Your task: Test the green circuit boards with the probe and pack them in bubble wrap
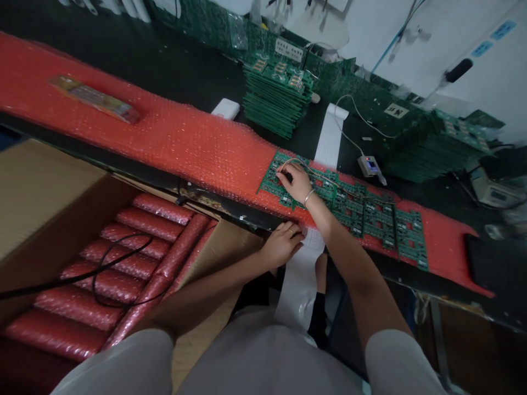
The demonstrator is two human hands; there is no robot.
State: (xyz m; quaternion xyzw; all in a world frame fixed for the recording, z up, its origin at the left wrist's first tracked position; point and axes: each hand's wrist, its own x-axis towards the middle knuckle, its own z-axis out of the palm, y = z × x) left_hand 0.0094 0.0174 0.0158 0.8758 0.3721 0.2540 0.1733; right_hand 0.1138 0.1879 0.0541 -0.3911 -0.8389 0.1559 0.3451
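My right hand is closed in a pinch over the left end of a row of green circuit boards. A thin cable loops by its fingertips and trails right across the boards; what the fingers grip is too small to make out. Nearer me, at the bench's front edge, my left hand has curled fingers. Their tips meet the left edge of a white strip, which hangs down over the front of the bench; what lies between them is hidden. Red bubble wrap lies under the boards.
Behind the boards stand a tall stack of green boards and another stack at right. A small lit device with a cable sits between them. At lower left, a cardboard box holds several red bubble-wrapped rolls.
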